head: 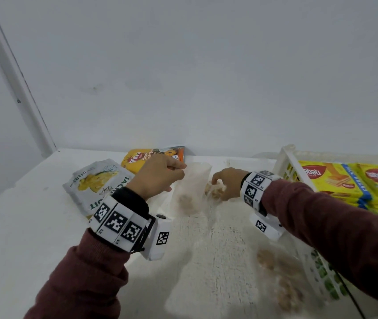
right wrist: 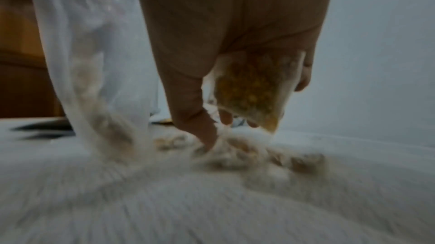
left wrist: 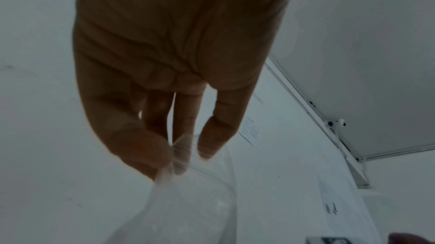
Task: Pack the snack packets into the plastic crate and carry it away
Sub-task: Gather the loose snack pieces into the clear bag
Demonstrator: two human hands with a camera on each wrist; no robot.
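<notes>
Softly does it: limp clear packets

Leftmost, the left hand (head: 158,174) pinches a clear packet (head: 191,187) by its top edge above the desk (head: 22,238); it looks light and floppy. Rightward, right hand (head: 226,183) fingers curl around another small packet (right wrist: 252,88), near the crate (head: 285,162).

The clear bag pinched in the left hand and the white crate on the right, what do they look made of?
Clear bag: thin, glossy plastic film, seemingly; see-through, creasing where the left hand pinches it. White lattice crate: likely rigid moulded plastic, matte, with regular slots.
</notes>
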